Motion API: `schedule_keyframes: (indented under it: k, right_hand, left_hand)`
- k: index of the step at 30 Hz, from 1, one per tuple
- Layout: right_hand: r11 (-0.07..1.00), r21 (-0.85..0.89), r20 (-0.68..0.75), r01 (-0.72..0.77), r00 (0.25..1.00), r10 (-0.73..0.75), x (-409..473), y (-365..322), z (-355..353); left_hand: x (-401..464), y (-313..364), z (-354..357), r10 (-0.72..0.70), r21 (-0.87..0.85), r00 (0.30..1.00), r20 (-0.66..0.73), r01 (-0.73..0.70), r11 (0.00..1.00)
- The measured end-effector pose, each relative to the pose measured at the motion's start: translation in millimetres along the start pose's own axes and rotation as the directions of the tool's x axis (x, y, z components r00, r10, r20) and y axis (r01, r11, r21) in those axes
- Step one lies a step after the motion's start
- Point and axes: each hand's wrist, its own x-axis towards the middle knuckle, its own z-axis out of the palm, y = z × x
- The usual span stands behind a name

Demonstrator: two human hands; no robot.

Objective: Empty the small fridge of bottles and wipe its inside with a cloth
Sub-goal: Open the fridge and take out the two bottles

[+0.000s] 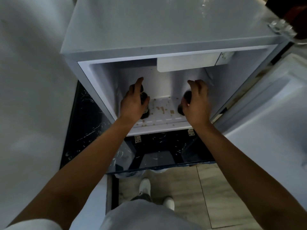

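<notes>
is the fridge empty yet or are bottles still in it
Not empty. Dark bottles stand on the fridge floor: at least one under the left hand, another under the right hand. Brown specks dot the floor between them.

Both forearms are bare from the short sleeves down to the hands. The left hand [132, 103] and the right hand [196, 100] wear no gloves. A small shiny spot, perhaps a ring, shows on the right hand near the thumb side; it is too small to tell. A pale, whitish short sleeve [31, 225] covers the left upper arm at the bottom edge. The person wears light grey shorts or trousers [142, 214] and white shoes [144, 185], one with a small dark mark.
</notes>
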Motion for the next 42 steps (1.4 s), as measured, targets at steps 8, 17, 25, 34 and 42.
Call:
schedule_keyframes:
  k: [8, 17, 25, 34, 42]
  right_hand:
    - [0.973, 0.191, 0.079, -0.133, 0.99, 0.12, -21, 16, -8]
    - [0.962, 0.251, 0.14, -0.11, 0.987, 0.077, -50, 11, -9]
    - [0.932, 0.321, 0.243, -0.166, 0.966, 0.088, -79, -5, -53]
    - [0.846, 0.5, 0.42, -0.183, 0.906, -0.052, -133, -82, -100]
    - [0.849, 0.517, 0.53, -0.11, 0.82, -0.217, -155, -149, -65]
  left_hand:
    - [-26, 3, 0, -0.133, -0.226, 0.991, 0.012, 0.133, 0.965]
    - [-59, 5, -9, -0.105, -0.217, 0.993, 0.047, 0.113, 0.97]
    - [-126, 18, -50, -0.072, -0.231, 0.997, 0.012, 0.073, 0.97]
    - [-222, 22, -110, -0.164, -0.321, 0.979, -0.121, 0.118, 0.94]
    - [-261, -38, -134, -0.317, -0.28, 0.933, -0.173, 0.262, 0.924]
